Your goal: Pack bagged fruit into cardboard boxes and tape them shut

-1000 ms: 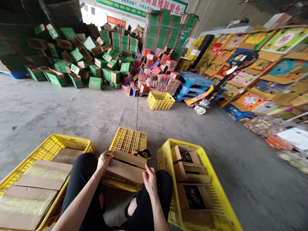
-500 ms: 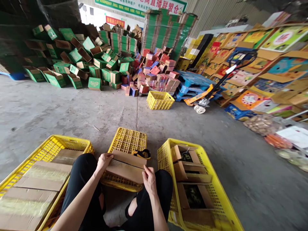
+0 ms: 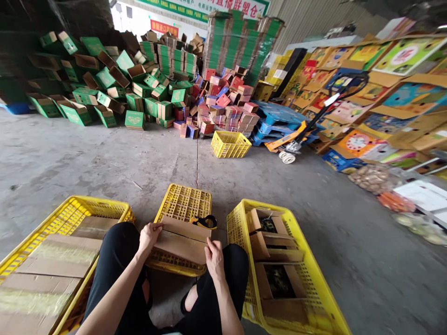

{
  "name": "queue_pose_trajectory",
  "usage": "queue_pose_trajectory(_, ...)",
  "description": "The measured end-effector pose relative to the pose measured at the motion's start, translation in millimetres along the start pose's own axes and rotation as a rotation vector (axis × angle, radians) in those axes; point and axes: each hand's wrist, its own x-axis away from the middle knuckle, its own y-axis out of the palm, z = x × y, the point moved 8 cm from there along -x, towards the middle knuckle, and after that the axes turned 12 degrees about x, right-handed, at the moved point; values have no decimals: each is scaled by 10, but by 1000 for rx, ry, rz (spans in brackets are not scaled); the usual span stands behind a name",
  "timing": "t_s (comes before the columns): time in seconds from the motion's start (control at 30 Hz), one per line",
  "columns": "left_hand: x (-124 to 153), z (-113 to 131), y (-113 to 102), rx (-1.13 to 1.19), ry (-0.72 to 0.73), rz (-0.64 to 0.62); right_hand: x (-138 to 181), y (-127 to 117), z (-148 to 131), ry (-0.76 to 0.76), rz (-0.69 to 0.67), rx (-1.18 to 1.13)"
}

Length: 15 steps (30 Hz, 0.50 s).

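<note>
A small brown cardboard box [image 3: 183, 245] rests on an upturned yellow crate [image 3: 186, 196] between my knees, its two top flaps folded down to a seam. My left hand [image 3: 149, 236] grips the box at its left end, fingers pinched at the flap edge. At the right end my right hand [image 3: 214, 258] holds it, with thumb and fingers closed on the corner. Just behind the box, a black and yellow tape dispenser [image 3: 206, 222] lies on the crate.
To my left, a yellow crate [image 3: 101, 204] holds several taped boxes [image 3: 52, 253]. On my right, another yellow crate [image 3: 323, 291] contains open boxes [image 3: 279, 279] with dark contents. Farther off are a yellow basket [image 3: 230, 145], a pallet jack [image 3: 296, 139] and heaped green cartons [image 3: 134, 120].
The dark gap between the box's flaps has closed to a thin seam. Both hands keep their hold at the ends. The view has shifted slightly.
</note>
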Motion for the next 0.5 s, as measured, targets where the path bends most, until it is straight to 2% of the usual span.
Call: queue_pose_trajectory(0.5, -6, 56, -19, -19, -17, 30, -9, 2, 10, 41, 17, -7)
